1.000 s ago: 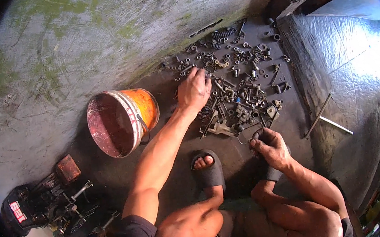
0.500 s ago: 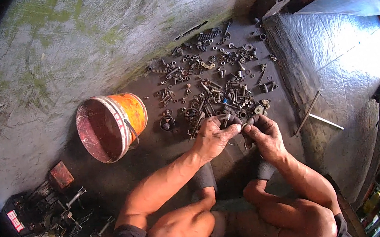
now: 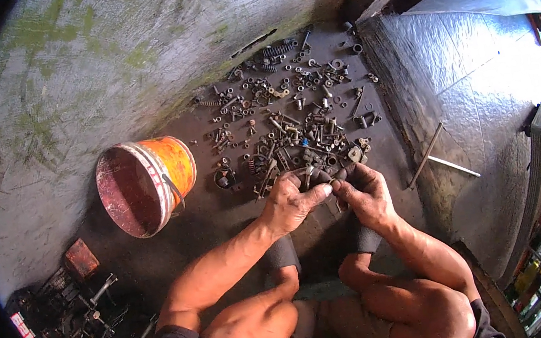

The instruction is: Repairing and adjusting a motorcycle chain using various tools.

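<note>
In front of my knees, my left hand [image 3: 289, 205] and my right hand [image 3: 368, 193] meet, thumbs and fingers pinched around a small metal ring [image 3: 333, 181]. The ring is mostly covered by the fingertips, so its exact kind is hard to make out. A shiny metal piece [image 3: 309, 175] shows at the curled fingers of the left hand; whether it is gripped there I cannot tell. Just beyond the hands lies a dense heap of bolts [image 3: 322, 127], with nuts, washers and a blue-coloured bit [image 3: 305, 142] among them. A flat round metal part [image 3: 355, 154] rests near my right fingers.
Left of the heap, an orange bucket [image 3: 176, 162] lies tipped on its side. Coil springs [image 3: 278, 50] and small hardware spread toward the wall [image 3: 95, 68]. On the right lies a T-shaped metal bar [image 3: 453, 167]. Dark machine parts [image 3: 79, 321] and a reddish block [image 3: 82, 258] sit lower left.
The whole view has shifted slightly, so everything appears a little farther left. Both hands stay together on the small ring, with only slight finger movement.
</note>
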`<action>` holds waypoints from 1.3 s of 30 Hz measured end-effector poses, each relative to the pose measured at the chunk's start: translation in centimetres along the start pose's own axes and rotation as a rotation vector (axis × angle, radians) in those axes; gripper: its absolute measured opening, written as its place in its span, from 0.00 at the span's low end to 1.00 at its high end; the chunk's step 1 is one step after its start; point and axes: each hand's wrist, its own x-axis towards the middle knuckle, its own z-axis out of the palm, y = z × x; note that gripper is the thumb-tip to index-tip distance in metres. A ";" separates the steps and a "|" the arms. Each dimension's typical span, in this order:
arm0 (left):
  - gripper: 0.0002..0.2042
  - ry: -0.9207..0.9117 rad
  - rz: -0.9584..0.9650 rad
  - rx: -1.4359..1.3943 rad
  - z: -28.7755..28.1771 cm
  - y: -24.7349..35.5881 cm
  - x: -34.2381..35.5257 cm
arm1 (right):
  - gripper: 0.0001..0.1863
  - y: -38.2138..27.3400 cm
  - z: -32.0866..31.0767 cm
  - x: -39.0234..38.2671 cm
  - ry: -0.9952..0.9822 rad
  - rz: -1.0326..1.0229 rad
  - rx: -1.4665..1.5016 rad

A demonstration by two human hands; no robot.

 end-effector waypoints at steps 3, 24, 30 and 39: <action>0.05 0.034 -0.081 -0.102 0.2 0.5 -0.3 | 0.09 -0.2 0.2 0.0 -0.020 0.016 0.023; 0.06 0.133 0.018 -0.097 0.2 -0.3 -0.5 | 0.13 0.7 -0.9 0.6 -0.172 0.148 0.432; 0.07 0.219 -0.112 -0.262 -0.5 -0.7 -0.8 | 0.21 0.4 -1.3 0.8 -0.301 0.281 0.858; 0.05 0.218 -0.043 -0.257 -1.5 -1.2 -0.5 | 0.21 0.8 -1.1 0.6 -0.292 0.132 0.439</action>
